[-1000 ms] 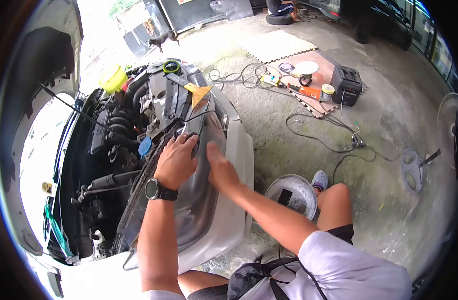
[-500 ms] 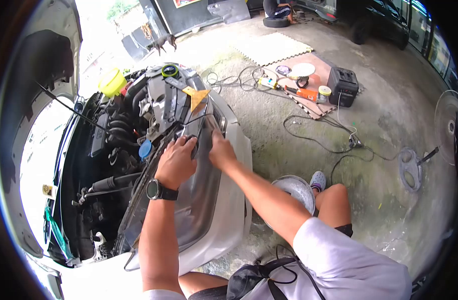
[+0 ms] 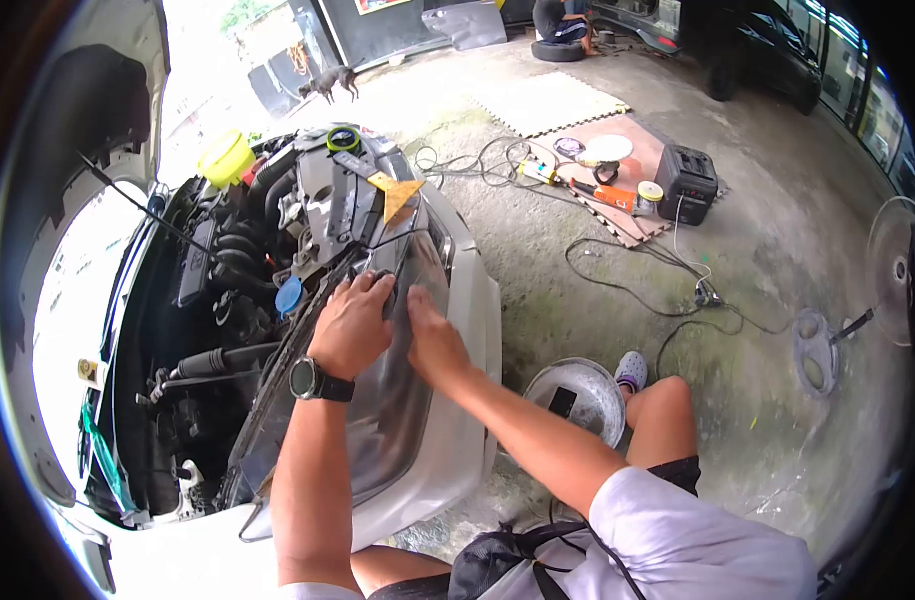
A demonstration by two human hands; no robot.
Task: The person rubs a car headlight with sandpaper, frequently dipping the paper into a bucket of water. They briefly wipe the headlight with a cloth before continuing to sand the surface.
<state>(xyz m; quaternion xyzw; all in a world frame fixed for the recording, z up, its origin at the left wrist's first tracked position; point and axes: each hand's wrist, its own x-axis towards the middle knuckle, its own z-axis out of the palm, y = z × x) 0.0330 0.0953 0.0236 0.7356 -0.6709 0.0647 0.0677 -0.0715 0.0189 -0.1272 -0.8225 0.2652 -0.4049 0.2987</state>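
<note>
A long clear headlight (image 3: 385, 425) lies along the front corner of a white car (image 3: 465, 430) whose hood is raised. My left hand (image 3: 351, 325), with a watch (image 3: 317, 380) on the wrist, rests at its upper edge, fingers curled over something small and dark that I cannot make out. Beside it, my right hand (image 3: 437, 340) presses on the lens, thumb up and fingers bent; whatever lies under them is hidden. Farther along the car sit a yellow triangular squeegee (image 3: 395, 198) and a green-and-black roll of tape (image 3: 342, 139).
A basin (image 3: 599, 405) holding a phone (image 3: 562, 402) stands by my foot. Cables, an orange power tool (image 3: 614, 197) and a black box (image 3: 687, 182) lie rightward on mats. Beyond are a dog (image 3: 334, 82) and a seated person (image 3: 562, 25). A fan (image 3: 892, 265) stands far right.
My right hand has slid down the headlight toward me, away from its far end. My left hand stays in place. The view has shifted slightly, showing more of the basin.
</note>
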